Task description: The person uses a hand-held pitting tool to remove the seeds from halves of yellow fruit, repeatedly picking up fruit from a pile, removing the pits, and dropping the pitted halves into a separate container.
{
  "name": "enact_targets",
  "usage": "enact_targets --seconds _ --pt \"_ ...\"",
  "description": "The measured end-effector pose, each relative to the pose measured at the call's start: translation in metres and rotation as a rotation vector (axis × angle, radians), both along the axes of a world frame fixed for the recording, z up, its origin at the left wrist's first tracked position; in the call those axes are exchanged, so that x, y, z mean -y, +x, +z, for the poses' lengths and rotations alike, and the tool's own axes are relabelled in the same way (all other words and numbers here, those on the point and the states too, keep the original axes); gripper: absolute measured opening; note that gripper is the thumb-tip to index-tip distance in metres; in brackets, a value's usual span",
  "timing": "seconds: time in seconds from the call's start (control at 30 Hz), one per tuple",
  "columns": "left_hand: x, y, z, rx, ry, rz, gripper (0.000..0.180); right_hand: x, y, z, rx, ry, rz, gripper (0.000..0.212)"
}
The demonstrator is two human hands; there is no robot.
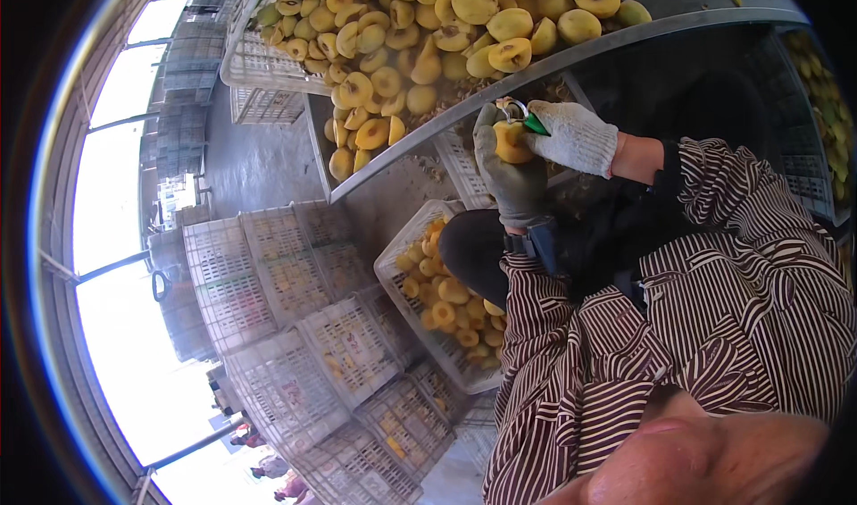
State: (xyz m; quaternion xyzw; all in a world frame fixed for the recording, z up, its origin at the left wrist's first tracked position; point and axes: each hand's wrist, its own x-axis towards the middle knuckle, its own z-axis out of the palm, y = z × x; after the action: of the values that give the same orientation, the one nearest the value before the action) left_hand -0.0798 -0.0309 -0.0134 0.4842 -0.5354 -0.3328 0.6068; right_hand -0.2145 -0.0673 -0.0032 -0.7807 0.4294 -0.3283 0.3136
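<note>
My left hand (pixel 509 183), in a dirty grey-green glove, is closed around a yellow peach (pixel 512 144). My right hand (pixel 574 137), in a whitish knitted glove, grips a pitting tool with a green handle (pixel 535 125). Its curved metal end (pixel 511 108) is at the top of the peach. From this view I cannot tell how deep the metal goes in. Both hands are just on my side of the metal table's raised rim (pixel 500 90). Beyond the rim lies a heap of halved yellow peaches (pixel 384 81), some with dark hollows in the cut face.
A white crate (pixel 386 259) of peaches stands beside my knee. Stacked white crates (pixel 286 362) rise at the left. Another crate (pixel 268 63) lies against the heap. Greenish fruit fills a crate (pixel 786 139) at the far right. Several people (pixel 272 467) are small in the distance.
</note>
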Motion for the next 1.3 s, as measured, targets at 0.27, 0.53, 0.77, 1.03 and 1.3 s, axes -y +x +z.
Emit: enact_targets --seconds 0.27,0.53,0.77,1.03,1.3 --pt "-0.009 0.002 0.030 -0.069 0.217 -0.319 0.030 0.025 -0.024 0.014 0.047 0.221 0.129 0.022" --pt "-0.016 0.015 0.030 0.737 0.023 -0.242 0.031 0.038 -0.031 0.027 -0.009 0.591 0.164 0.019" --pt "-0.013 0.010 0.016 0.751 -0.121 -0.017 0.031 0.009 -0.037 0.015 0.074 0.396 -0.062 0.043" --pt "-0.017 0.005 0.004 0.523 0.010 0.039 0.034 0.011 -0.041 0.004 0.265 0.791 0.032 0.034" --pt "-0.010 0.013 -0.003 0.743 -0.208 0.106 0.048 0.015 -0.035 0.010 -0.362 -0.067 -0.027 0.035"
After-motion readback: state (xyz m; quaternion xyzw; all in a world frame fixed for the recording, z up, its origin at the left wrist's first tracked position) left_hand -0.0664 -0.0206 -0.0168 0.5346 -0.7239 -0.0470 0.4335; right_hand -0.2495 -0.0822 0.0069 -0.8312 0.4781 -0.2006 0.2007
